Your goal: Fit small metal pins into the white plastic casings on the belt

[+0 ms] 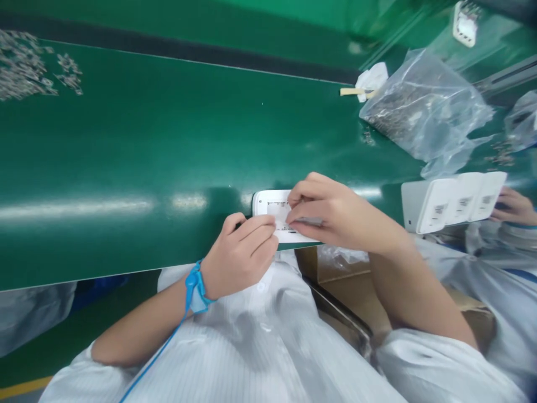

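A white plastic casing [265, 202] with a printed label [280, 211] sits between the hands at the green worktop's [126, 157] near edge, held by the left hand [239, 256] and the pinching right hand [331, 212].

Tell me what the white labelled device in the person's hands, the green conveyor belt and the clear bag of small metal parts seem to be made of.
The white labelled device looks like smooth moulded plastic, judging by its rounded corner. The green conveyor belt seems rubber or PVC, with a semi-gloss sheen in long highlights. The clear bag looks like thin plastic film, creased and see-through.
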Tool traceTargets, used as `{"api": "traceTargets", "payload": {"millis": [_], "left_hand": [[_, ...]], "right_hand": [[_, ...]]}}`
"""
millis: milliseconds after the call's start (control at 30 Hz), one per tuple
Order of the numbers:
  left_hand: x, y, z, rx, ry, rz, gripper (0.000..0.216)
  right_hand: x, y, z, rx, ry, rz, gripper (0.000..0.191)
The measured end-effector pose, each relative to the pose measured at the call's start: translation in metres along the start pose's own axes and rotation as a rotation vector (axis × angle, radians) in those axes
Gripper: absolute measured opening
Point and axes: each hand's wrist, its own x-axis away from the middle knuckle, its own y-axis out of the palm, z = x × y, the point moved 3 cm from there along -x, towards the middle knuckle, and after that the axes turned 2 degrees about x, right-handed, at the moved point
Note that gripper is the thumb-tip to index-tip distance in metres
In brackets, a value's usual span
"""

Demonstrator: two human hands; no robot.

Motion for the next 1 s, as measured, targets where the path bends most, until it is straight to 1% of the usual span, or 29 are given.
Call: {"api": "traceTargets", "payload": {"millis": [100, 333, 533, 633, 700, 733, 800, 833, 900, 933, 967, 1000], "left_hand": [[-0.001, 0.0, -0.001, 0.012, -0.019, 0.01, 0.015], [-0.003, 0.002, -0.001, 0.039, -0.034, 0.001, 0.016], [-0.002, 0.001, -0.002, 0.048, -0.029, -0.005, 0.015], [-0.002, 0.002, -0.002, 0.049, -0.034, -0.014, 0.015], [-0.002, 0.001, -0.001, 0.042, -0.027, -0.01, 0.014], [-0.002, 0.001, 0.0, 0.036, -0.022, -0.007, 0.014], [0.0, -0.002, 0.0, 0.017, -0.031, 0.004, 0.013], [0.001, -0.005, 0.0, 0.005, -0.05, 0.011, 0.012], [0.007, -0.013, -0.005, -0.027, -0.117, 0.027, 0.013], [0.01, -0.019, -0.008, -0.045, -0.161, 0.03, 0.015], [0.015, -0.026, -0.012, -0.062, -0.205, 0.027, 0.018], [0.02, -0.032, -0.017, -0.077, -0.247, 0.02, 0.022]], "right_hand": [[-0.004, -0.001, 0.001, -0.004, -0.024, -0.061, 0.02], [-0.011, -0.002, 0.005, -0.016, -0.018, -0.156, 0.028], [-0.018, 0.006, 0.004, 0.023, -0.018, -0.081, 0.029], [-0.015, 0.002, 0.005, -0.073, -0.041, -0.038, 0.023], [-0.009, -0.006, 0.01, -0.195, -0.026, 0.049, 0.016], [-0.005, -0.01, 0.015, -0.241, -0.005, 0.123, 0.013], [0.004, -0.015, 0.031, -0.255, 0.078, 0.351, 0.007], [0.009, -0.015, 0.042, -0.228, 0.148, 0.493, 0.004], [0.019, -0.008, 0.066, -0.154, 0.34, 0.786, 0.003], [0.022, 0.0, 0.077, -0.128, 0.448, 0.874, 0.005], [0.023, 0.008, 0.087, -0.111, 0.541, 0.912, 0.006], [0.023, 0.016, 0.095, -0.097, 0.599, 0.905, 0.008]]}}
